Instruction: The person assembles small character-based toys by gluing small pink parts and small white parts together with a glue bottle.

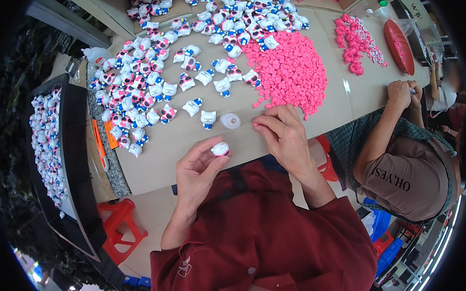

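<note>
My left hand (195, 167) is closed around a small white figurine (220, 148) with a pink edge, held just above the table's near edge. Beside it my right hand (286, 137) pinches a tiny pink piece (255, 124) between thumb and fingertips. A small round translucent container (230, 121) stands on the table between the two hands. Just left of that container stands a white and blue figurine (208, 119). Beyond my right hand spreads a large heap of small pink pieces (292, 70).
Many white, blue and pink figurines (137, 85) cover the table's left and far sides. A black tray (71, 155) of figurines is at the left, near an orange cutter (98, 141). A co-worker (396, 166) sits at the right. A red bowl (399, 46) lies beyond.
</note>
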Available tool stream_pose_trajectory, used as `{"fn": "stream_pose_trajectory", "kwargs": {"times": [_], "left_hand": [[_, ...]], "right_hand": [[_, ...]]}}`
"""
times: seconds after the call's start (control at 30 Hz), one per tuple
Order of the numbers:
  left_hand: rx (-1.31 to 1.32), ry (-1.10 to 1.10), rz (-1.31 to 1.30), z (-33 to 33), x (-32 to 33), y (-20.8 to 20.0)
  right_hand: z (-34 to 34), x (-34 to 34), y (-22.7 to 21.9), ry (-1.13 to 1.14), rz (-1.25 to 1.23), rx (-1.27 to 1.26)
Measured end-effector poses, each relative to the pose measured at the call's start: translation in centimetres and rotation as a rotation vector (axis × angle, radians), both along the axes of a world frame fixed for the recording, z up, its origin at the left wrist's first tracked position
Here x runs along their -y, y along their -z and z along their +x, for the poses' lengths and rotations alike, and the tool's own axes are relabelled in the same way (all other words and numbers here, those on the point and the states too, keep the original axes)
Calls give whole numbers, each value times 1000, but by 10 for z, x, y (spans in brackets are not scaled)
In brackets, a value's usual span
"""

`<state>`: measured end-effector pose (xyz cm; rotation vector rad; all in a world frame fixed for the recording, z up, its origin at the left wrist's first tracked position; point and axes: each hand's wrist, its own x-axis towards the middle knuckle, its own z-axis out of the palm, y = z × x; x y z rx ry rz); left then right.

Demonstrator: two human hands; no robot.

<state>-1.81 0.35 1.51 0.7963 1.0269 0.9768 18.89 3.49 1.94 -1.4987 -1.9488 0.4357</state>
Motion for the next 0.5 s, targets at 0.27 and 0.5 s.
{"fn": "stream_pose_trajectory", "kwargs": {"times": [0.27, 0.5], "left_hand": [[-66, -45, 106, 11, 1, 2], [-63, -85, 95, 23, -1, 0]], "right_hand": [[-3, 7, -10, -23, -189, -343], [-9, 15, -17, -39, -636, -1005]]}}
